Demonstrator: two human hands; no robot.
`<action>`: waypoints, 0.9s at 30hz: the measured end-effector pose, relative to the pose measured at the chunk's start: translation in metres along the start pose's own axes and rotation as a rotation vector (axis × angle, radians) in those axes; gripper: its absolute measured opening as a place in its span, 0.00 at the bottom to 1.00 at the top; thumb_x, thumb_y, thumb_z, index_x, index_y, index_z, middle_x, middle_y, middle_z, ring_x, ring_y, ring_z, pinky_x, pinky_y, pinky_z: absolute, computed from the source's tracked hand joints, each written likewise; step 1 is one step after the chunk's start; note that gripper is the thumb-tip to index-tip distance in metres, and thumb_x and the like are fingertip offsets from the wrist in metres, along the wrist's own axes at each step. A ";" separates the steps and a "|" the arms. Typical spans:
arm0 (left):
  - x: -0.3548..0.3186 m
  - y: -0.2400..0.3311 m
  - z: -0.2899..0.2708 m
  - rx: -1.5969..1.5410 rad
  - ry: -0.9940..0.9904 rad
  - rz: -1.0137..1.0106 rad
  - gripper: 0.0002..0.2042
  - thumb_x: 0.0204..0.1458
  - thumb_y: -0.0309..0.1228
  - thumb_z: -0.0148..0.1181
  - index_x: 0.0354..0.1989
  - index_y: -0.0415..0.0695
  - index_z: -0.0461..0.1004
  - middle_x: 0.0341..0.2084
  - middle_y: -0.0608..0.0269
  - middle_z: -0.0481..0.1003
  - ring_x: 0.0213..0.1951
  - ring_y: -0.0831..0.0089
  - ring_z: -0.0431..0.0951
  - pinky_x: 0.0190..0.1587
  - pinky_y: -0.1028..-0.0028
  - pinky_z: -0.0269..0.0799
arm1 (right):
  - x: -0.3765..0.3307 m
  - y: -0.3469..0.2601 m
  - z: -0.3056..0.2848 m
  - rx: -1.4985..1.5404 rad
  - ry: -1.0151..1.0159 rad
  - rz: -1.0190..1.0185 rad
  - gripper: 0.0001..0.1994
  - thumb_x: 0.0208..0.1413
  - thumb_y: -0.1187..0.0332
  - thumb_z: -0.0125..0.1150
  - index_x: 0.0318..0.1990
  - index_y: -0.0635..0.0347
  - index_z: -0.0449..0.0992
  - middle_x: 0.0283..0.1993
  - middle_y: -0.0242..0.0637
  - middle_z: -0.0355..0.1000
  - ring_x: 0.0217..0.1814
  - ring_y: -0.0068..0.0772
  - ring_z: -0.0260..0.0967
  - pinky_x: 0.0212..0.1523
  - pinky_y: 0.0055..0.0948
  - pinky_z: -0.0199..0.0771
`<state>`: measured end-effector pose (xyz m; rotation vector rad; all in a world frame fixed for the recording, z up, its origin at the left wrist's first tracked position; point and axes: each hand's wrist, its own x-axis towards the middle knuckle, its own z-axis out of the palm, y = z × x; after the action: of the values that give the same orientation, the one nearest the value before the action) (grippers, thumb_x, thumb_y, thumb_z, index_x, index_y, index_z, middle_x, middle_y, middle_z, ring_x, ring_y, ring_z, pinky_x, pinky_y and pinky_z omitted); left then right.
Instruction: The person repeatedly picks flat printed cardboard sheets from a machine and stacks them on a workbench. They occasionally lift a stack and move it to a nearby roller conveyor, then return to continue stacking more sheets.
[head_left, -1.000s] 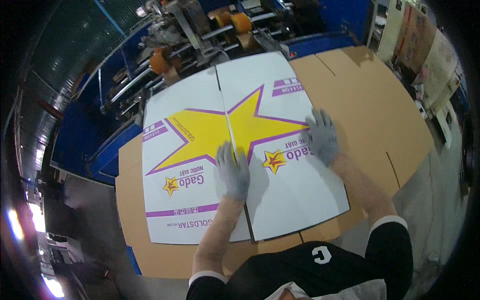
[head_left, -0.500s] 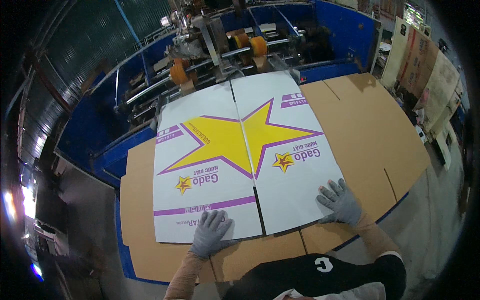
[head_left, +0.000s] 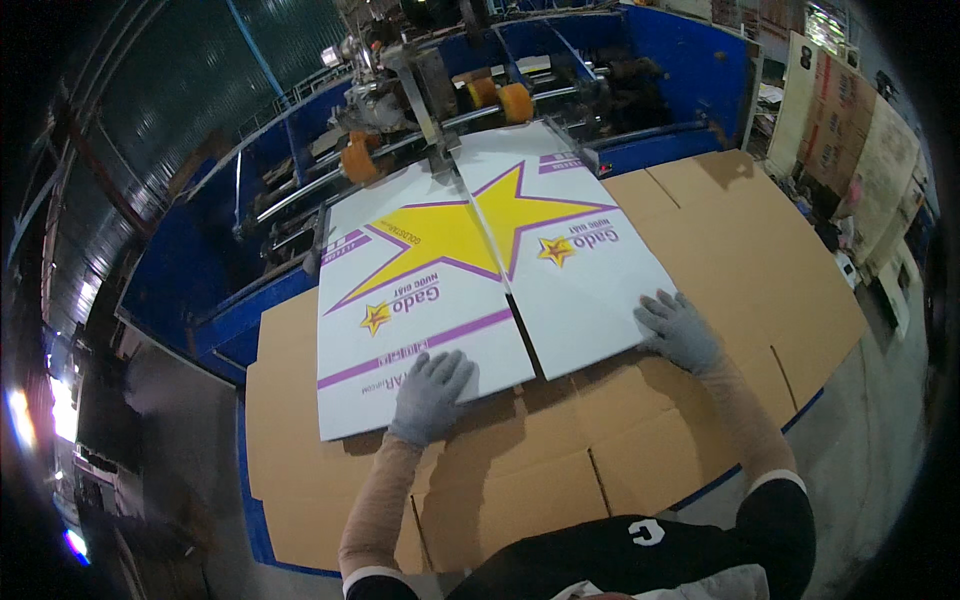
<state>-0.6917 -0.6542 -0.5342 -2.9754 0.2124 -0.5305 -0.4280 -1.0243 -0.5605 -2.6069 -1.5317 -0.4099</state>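
Lying flat on the table, a white printed carton sheet [head_left: 470, 280] with a large yellow star outlined in purple spreads out in front of the person, its far end running under the orange rollers [head_left: 360, 160] of a blue feeding machine [head_left: 690, 60]. A dark crease or slot splits the sheet lengthwise into two panels. The left hand [head_left: 428, 397], in a grey knit glove, presses palm-down on the near edge of the left panel, fingers spread and flat; its grip is open and closes on nothing. The right hand [head_left: 678, 330], gloved the same way, rests flat at the near right corner of the right panel, partly on the sheet and partly on the brown board below, grip likewise open and holding nothing. Under the sheet lies a stack of plain brown corrugated cardboard [head_left: 700, 250], wider than the printed piece on every side, with slots cut into its near edge. The blue table [head_left: 250, 520] edge shows under the stack at the lower left. More cardboard sheets [head_left: 850, 130] stand upright at the far right.
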 end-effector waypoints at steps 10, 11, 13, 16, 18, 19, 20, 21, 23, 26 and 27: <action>-0.010 0.023 0.001 0.071 0.013 -0.313 0.27 0.47 0.41 0.61 0.55 0.44 0.67 0.55 0.54 0.68 0.57 0.56 0.66 0.61 0.56 0.57 | 0.038 -0.027 0.082 -0.077 0.100 0.266 0.21 0.57 0.50 0.51 0.58 0.39 0.68 0.64 0.30 0.63 0.65 0.48 0.60 0.57 0.54 0.59; -0.022 0.036 -0.003 0.050 0.084 -0.278 0.27 0.48 0.41 0.61 0.56 0.43 0.67 0.55 0.54 0.68 0.57 0.55 0.66 0.61 0.56 0.57 | 0.048 -0.028 0.084 -0.040 0.166 0.311 0.20 0.57 0.51 0.50 0.56 0.40 0.69 0.62 0.30 0.65 0.64 0.47 0.61 0.56 0.54 0.60; -0.051 0.061 -0.014 0.052 0.170 -0.231 0.25 0.51 0.42 0.59 0.55 0.42 0.68 0.54 0.52 0.69 0.57 0.53 0.66 0.61 0.55 0.56 | 0.062 -0.027 0.083 0.027 0.132 0.481 0.18 0.58 0.52 0.50 0.54 0.43 0.70 0.59 0.30 0.68 0.61 0.46 0.64 0.53 0.54 0.62; -0.116 0.081 -0.036 -0.010 0.166 -0.319 0.25 0.49 0.39 0.62 0.55 0.40 0.68 0.53 0.50 0.70 0.57 0.53 0.67 0.61 0.56 0.58 | 0.064 -0.023 0.079 -0.043 0.153 0.627 0.15 0.58 0.55 0.50 0.49 0.48 0.72 0.51 0.33 0.72 0.53 0.45 0.68 0.49 0.52 0.64; -0.172 0.089 -0.047 -0.032 0.193 -0.501 0.24 0.49 0.36 0.63 0.54 0.39 0.68 0.52 0.48 0.70 0.55 0.52 0.68 0.59 0.58 0.61 | 0.048 -0.021 0.080 -0.048 0.159 0.550 0.13 0.57 0.58 0.50 0.44 0.52 0.74 0.46 0.37 0.73 0.48 0.43 0.68 0.48 0.46 0.65; -0.202 0.093 -0.052 -0.027 0.228 -0.619 0.25 0.49 0.35 0.64 0.55 0.38 0.68 0.53 0.47 0.70 0.56 0.52 0.68 0.59 0.60 0.62 | 0.035 -0.023 0.081 -0.071 0.283 0.529 0.13 0.57 0.59 0.50 0.43 0.53 0.74 0.45 0.37 0.73 0.48 0.43 0.68 0.48 0.45 0.65; -0.234 0.098 -0.056 -0.027 0.242 -0.822 0.26 0.49 0.35 0.64 0.56 0.37 0.67 0.54 0.47 0.69 0.56 0.51 0.68 0.58 0.61 0.63 | 0.018 -0.029 0.082 -0.086 0.334 0.535 0.12 0.57 0.59 0.50 0.42 0.54 0.75 0.44 0.38 0.73 0.47 0.43 0.68 0.48 0.44 0.65; -0.266 0.103 -0.058 -0.005 0.261 -1.032 0.27 0.50 0.35 0.63 0.57 0.37 0.66 0.55 0.46 0.68 0.57 0.51 0.68 0.58 0.63 0.64 | 0.005 -0.033 0.081 -0.052 0.378 0.470 0.13 0.57 0.59 0.50 0.41 0.55 0.75 0.44 0.39 0.73 0.48 0.44 0.68 0.50 0.44 0.65; -0.327 0.119 -0.061 0.181 0.370 -1.437 0.32 0.52 0.44 0.60 0.59 0.33 0.62 0.57 0.43 0.65 0.58 0.50 0.66 0.60 0.61 0.62 | -0.025 -0.045 0.072 0.035 0.356 0.387 0.13 0.57 0.58 0.50 0.41 0.56 0.75 0.45 0.40 0.73 0.51 0.45 0.67 0.53 0.44 0.64; -0.395 0.137 -0.069 0.113 0.438 -1.938 0.37 0.52 0.51 0.57 0.59 0.28 0.60 0.57 0.37 0.63 0.58 0.50 0.65 0.61 0.59 0.60 | -0.070 -0.079 0.046 0.102 0.385 0.320 0.14 0.56 0.58 0.52 0.42 0.57 0.75 0.49 0.42 0.73 0.55 0.47 0.66 0.58 0.45 0.61; -0.404 0.137 -0.066 0.145 0.402 -1.991 0.38 0.51 0.51 0.58 0.58 0.27 0.60 0.57 0.36 0.63 0.58 0.49 0.65 0.61 0.59 0.60 | -0.081 -0.089 0.036 0.131 0.372 0.318 0.14 0.55 0.58 0.53 0.43 0.57 0.75 0.50 0.43 0.72 0.56 0.47 0.65 0.59 0.45 0.61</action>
<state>-1.1065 -0.7311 -0.6261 -1.7748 -2.5655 -1.0101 -0.5366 -1.0415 -0.6224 -2.4366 -0.9770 -0.6861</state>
